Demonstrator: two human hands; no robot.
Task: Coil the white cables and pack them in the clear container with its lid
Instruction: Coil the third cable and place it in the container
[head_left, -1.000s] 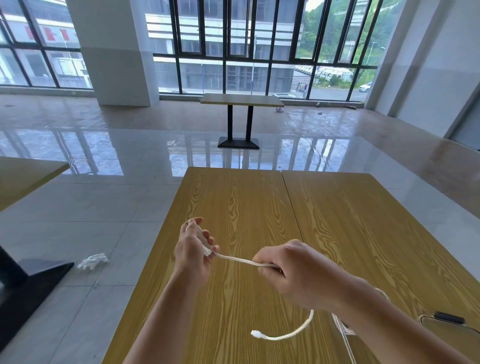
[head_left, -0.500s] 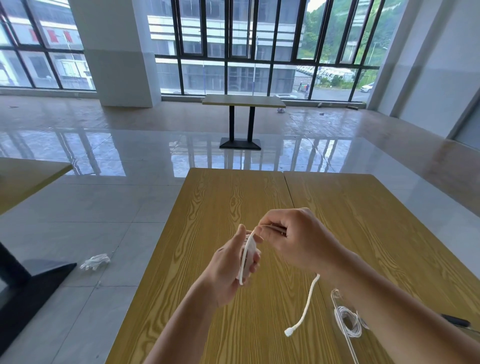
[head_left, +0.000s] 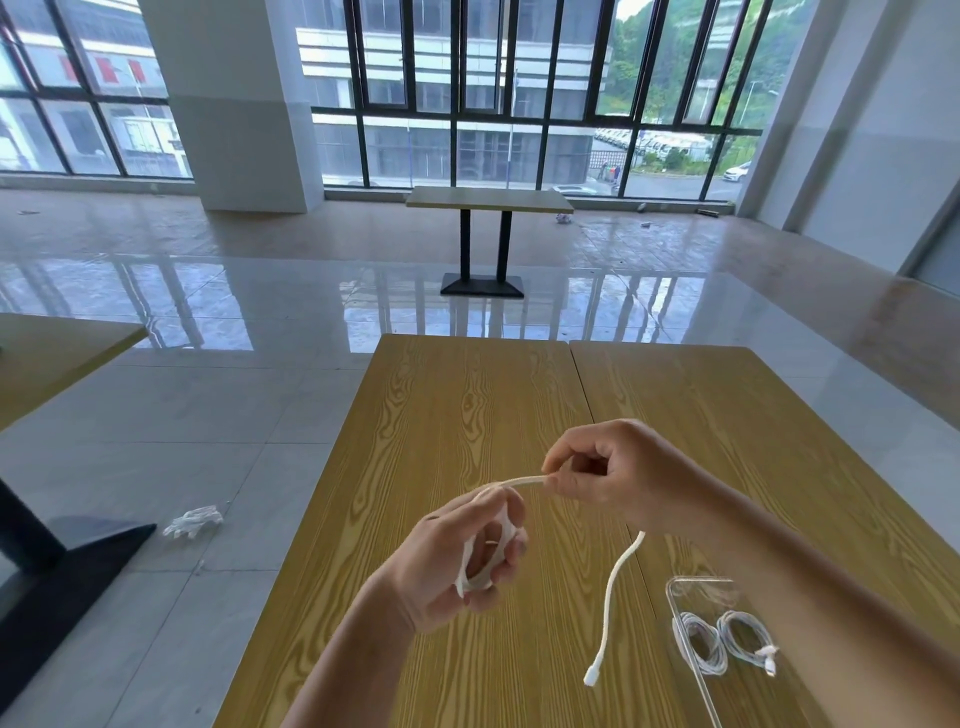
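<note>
A white cable (head_left: 613, 587) is looped around the fingers of my left hand (head_left: 467, 556), which holds the coil above the wooden table (head_left: 467, 405). My right hand (head_left: 608, 478) pinches the same cable just right of the coil, and the free end with its plug hangs down from it toward the tabletop. The clear container (head_left: 675, 590) lies at the lower right, partly hidden by my right forearm. Two coiled white cables (head_left: 727, 642) lie inside it.
The table's left edge runs close beside my left arm, with tiled floor below. A crumpled clear wrapper (head_left: 193, 521) lies on the floor near a black table base (head_left: 62, 561). Another table (head_left: 488, 200) stands far ahead by the windows.
My right hand has carried the cable around my left fingers, adding a loop. The hanging free end has grown shorter. The view has tipped down, showing more of the container.
</note>
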